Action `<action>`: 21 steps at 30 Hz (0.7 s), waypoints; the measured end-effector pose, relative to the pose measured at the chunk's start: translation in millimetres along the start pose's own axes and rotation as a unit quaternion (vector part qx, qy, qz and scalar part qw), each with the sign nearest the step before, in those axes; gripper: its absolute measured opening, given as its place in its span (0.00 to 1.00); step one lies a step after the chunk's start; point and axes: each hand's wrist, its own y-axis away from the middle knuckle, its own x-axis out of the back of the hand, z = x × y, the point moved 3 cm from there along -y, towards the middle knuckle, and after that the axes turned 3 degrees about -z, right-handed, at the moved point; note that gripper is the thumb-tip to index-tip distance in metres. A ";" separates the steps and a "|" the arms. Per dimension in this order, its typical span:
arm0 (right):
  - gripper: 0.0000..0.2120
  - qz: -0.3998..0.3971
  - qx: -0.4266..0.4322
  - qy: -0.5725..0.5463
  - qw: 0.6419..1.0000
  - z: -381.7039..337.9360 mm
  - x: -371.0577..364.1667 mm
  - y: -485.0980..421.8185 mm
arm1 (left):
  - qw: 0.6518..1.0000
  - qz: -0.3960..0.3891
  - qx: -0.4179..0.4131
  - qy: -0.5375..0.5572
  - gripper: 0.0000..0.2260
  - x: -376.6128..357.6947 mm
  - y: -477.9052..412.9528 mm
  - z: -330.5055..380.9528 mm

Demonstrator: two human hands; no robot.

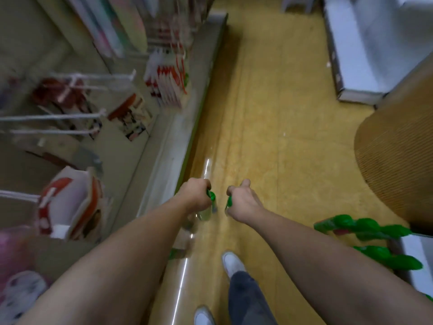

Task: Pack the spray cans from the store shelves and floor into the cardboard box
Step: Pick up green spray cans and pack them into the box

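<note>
Forearms are stretching out from six o'clock, hands apart. The left hand [195,193] is gripping a green-capped spray can [206,212] by its top; the right hand [241,202] is clutching a second can [229,202], mostly hidden. The cardboard box [398,165] is sitting at three o'clock, with more green caps [365,227] showing at four o'clock. Held only by the top, either can could be slipping loose and dropping onto the floor [269,113].

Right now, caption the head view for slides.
Left hand grips left spray can, right hand grips right spray can, above yellow floor.

A glossy yellow floor [269,127] runs between a grey shelf unit [187,118] and white cabinet [365,55].
</note>
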 end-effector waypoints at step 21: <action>0.17 0.095 0.176 0.001 0.980 -132.6 312.5 222.5 | 0.986 0.170 0.002 0.004 0.15 270.5 288.2 121.4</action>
